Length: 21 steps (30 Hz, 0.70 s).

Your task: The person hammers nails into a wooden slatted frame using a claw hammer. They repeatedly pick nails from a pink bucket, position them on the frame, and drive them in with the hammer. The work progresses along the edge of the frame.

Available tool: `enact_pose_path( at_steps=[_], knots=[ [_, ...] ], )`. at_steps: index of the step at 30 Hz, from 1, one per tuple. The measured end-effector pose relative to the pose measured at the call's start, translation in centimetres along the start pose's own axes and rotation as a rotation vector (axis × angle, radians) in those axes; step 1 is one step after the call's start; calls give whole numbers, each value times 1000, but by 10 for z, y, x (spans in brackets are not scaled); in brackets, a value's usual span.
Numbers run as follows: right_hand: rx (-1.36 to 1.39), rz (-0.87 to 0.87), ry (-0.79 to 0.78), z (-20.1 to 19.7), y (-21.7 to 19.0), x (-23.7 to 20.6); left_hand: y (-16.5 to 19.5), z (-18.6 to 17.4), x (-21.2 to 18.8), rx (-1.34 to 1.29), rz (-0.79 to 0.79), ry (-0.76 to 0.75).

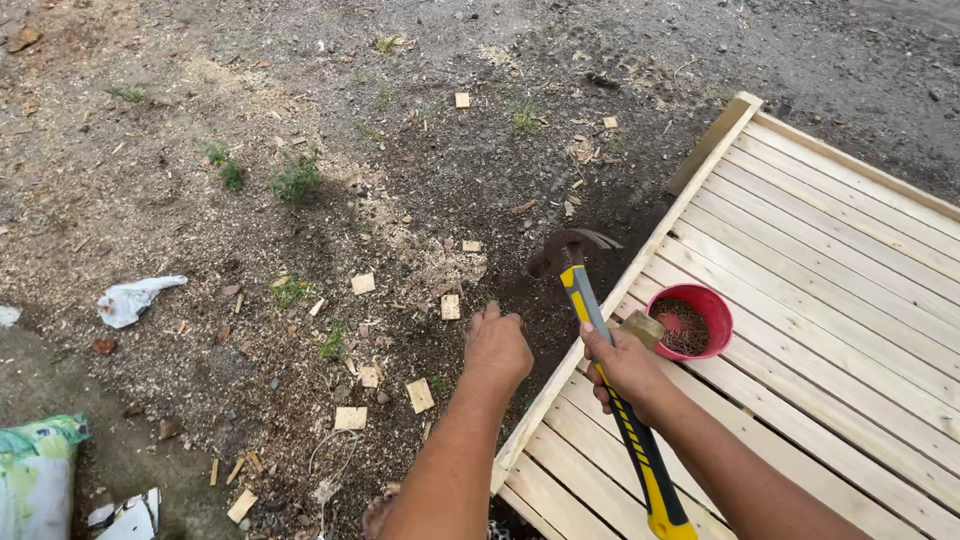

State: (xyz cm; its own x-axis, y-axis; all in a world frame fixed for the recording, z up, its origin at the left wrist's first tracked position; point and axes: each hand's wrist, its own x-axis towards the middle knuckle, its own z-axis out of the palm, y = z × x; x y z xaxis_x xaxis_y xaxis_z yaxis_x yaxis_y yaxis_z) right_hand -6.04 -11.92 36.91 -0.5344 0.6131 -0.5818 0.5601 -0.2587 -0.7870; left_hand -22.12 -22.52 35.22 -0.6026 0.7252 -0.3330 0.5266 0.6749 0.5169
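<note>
My right hand (625,367) grips the yellow and black handle of a claw hammer (578,271), whose dark head is raised over the left edge of a slatted wooden panel (820,260) lying on the ground. My left hand (496,345) is closed in a fist just left of that edge, over the dirt; whether it pinches anything is hidden. A small wooden block (642,326) sits on the slats by my right hand, beside a red bowl (710,305) of dark nails.
Bare dirt with sawdust, small grass tufts and several wood offcuts (420,395) lies to the left. A crumpled white rag (135,298) and a green and white sack (35,475) are at the far left.
</note>
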Motion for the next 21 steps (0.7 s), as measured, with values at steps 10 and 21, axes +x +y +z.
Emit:
enact_pose_path(
  at_steps=[10,21],
  knots=[
    [320,125,281,62,-12,1,-41,-45,72,129,446,-66],
    [521,191,530,-40,212,97,58,227,145,170,597,-356]
  ],
)
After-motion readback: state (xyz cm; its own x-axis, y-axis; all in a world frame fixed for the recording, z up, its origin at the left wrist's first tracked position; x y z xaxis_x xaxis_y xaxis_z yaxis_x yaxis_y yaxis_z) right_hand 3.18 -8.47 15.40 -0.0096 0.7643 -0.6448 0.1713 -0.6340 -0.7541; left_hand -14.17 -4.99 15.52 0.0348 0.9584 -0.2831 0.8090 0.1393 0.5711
